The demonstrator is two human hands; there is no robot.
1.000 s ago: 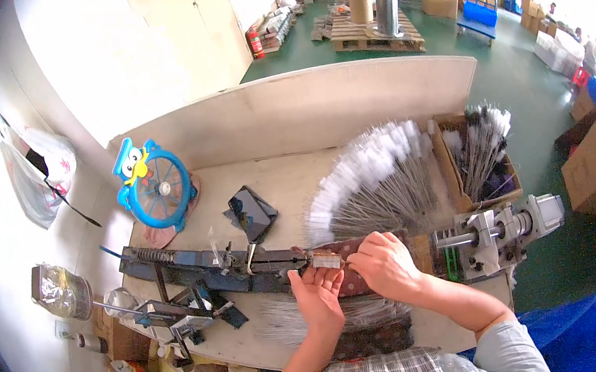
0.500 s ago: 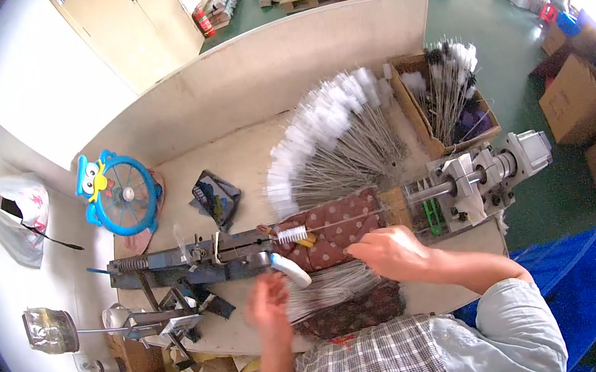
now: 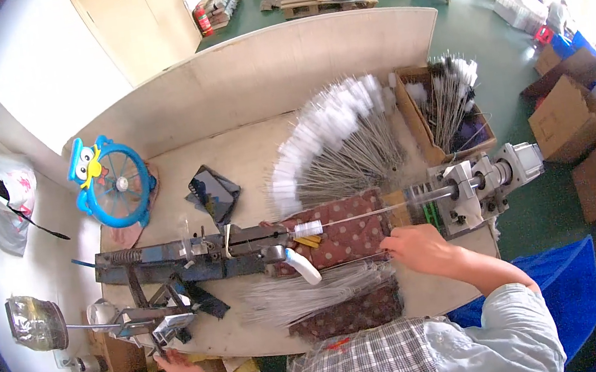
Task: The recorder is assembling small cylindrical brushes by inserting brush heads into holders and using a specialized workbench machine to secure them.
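Note:
My left hand (image 3: 180,368) is at the table's lower left edge, its fingers around the lower end of a dark lever (image 3: 159,350) on a metal clamp device. My right hand (image 3: 421,246) hovers at the right end of a brown polka-dot cloth (image 3: 354,235), fingers pinched; whatever is between them is too small to make out. A white-bristled brush (image 3: 308,228) on a thin wire stem lies in line between the long metal rail (image 3: 163,258) and the spindle machine (image 3: 462,189). Below it rests a white-and-blue handle (image 3: 301,265).
Loose wires (image 3: 321,293) lie near the front edge. Finished white brushes (image 3: 343,130) fan out behind the cloth, beside a cardboard box (image 3: 418,116) of more brushes. A blue fan (image 3: 119,188) and a dark phone-like slab (image 3: 211,193) stand left. A blue bin (image 3: 568,293) is at right.
My left hand has moved from beside the white-and-blue handle down and left to the lever. My right hand has shifted slightly right. The brush looks blurrier, its bristles less distinct.

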